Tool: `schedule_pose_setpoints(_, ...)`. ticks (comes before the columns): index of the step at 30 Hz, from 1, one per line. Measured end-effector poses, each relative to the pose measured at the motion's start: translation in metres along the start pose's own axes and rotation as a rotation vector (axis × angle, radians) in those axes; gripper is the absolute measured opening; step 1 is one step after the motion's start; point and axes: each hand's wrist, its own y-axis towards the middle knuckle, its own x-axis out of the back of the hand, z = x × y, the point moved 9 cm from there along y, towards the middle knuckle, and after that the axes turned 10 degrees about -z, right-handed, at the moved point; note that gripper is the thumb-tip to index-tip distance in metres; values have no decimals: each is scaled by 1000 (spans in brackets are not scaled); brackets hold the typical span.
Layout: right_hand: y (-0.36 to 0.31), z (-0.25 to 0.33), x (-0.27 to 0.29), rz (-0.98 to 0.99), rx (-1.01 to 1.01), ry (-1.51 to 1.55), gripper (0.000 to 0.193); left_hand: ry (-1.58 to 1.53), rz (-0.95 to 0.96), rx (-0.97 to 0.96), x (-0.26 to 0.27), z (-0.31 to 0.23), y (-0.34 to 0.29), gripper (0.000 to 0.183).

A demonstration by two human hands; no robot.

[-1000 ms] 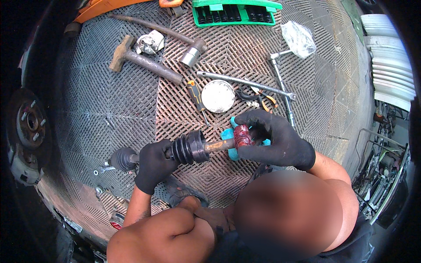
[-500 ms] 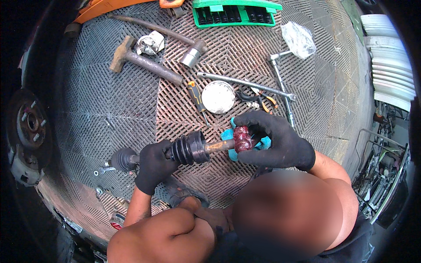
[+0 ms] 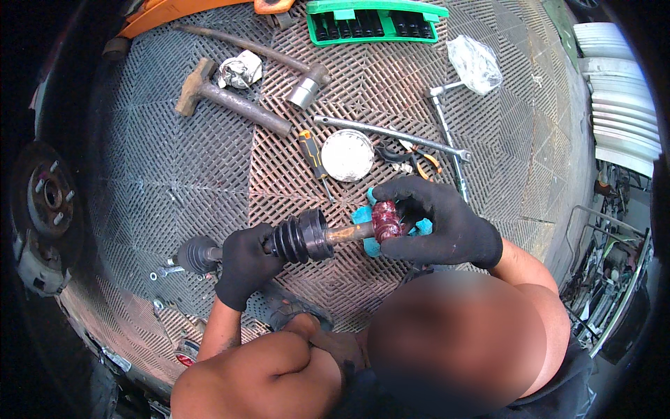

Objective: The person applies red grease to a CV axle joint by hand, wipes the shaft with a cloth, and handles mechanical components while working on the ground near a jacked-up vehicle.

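My black-gloved left hand (image 3: pixel 249 260) is wrapped round the shaft of a drive axle, just left of its ribbed black rubber boot (image 3: pixel 300 236). Past that hand, at the axle's left end, is a smaller dark boot (image 3: pixel 197 254). The bare, rust-stained shaft (image 3: pixel 349 232) runs right from the big boot to a joint (image 3: pixel 386 221) smeared with dark red grease. My right hand (image 3: pixel 444 222), gloved too, grips this joint between thumb and fingers. Below the joint lies a turquoise cloth (image 3: pixel 371 246), partly hidden by it and the hand.
On the slatted mat lie a sledgehammer (image 3: pixel 237 108), a long bar with a socket (image 3: pixel 305 89), a screwdriver (image 3: pixel 311 153), a round white lid (image 3: pixel 347 155), pliers (image 3: pixel 421 163), a wrench (image 3: pixel 391 133) and a green socket case (image 3: pixel 373 35). A wheel hub (image 3: pixel 52 199) stands at left.
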Motion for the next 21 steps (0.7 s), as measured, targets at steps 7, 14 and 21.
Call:
schedule_pose_setpoints(7, 0, 0, 0, -14, -15, 42, 68, -17, 3, 29, -1, 3, 0, 17)
schedule_pose_setpoints(14, 0, 10, 2, -20, 105, -101, 69, -36, -10, 7, 1, 1, 1, 17)
schedule_pose_setpoints(21, -1, 31, 4, -35, 385, -230, 68, 9, 5, 15, 0, 2, 1, 17)
